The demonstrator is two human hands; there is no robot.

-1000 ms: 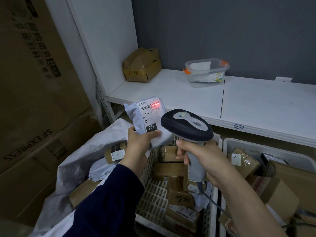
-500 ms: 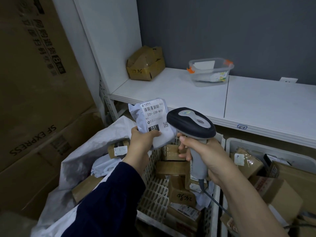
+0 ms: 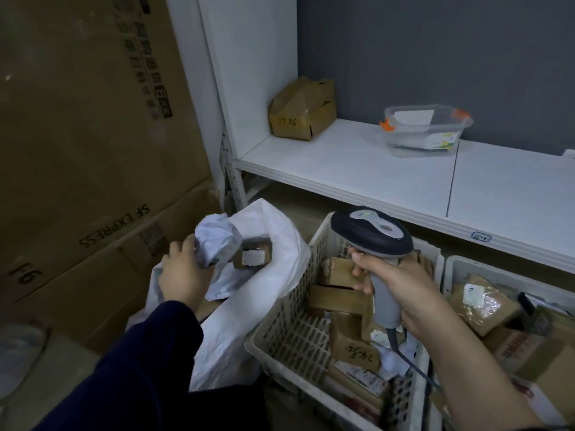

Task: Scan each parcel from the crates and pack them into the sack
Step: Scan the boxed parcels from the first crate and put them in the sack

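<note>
Gripping a crumpled grey-white soft plastic mailer parcel [image 3: 217, 241], the left hand [image 3: 183, 270] has its fingers curled round the parcel's lower end, dark sleeve on the forearm. The parcel is held over the open mouth of the white woven sack [image 3: 273, 265], which sits right under and around that hand. Cannot tell if the parcel touches the sack wall. Just right of the parcel, inside the sack, lies a small brown cardboard box with a white label [image 3: 253, 256].

The right hand [image 3: 398, 284] is wrapped tight round the grey grip of the black-and-grey handheld barcode scanner [image 3: 371, 236] — head up, tilted away from the person, with the grey cable [image 3: 413, 365] trailing below the wrist. Directly beneath this hand is the beige perforated plastic crate [image 3: 289, 334], which touches the sack and holds brown cardboard parcels [image 3: 337, 270], one marked in pen. Right of the right hand is a second white plastic crate [image 3: 457, 265], also with taped brown parcels.

Beyond both hands is a white shelf [image 3: 357, 163] — on it a dented brown cardboard box [image 3: 301, 110] and a clear plastic tub with orange clips [image 3: 426, 129], well apart. Left of the left hand are large stacked brown cartons [image 3: 93, 150], one printed SF EXPRESS.
</note>
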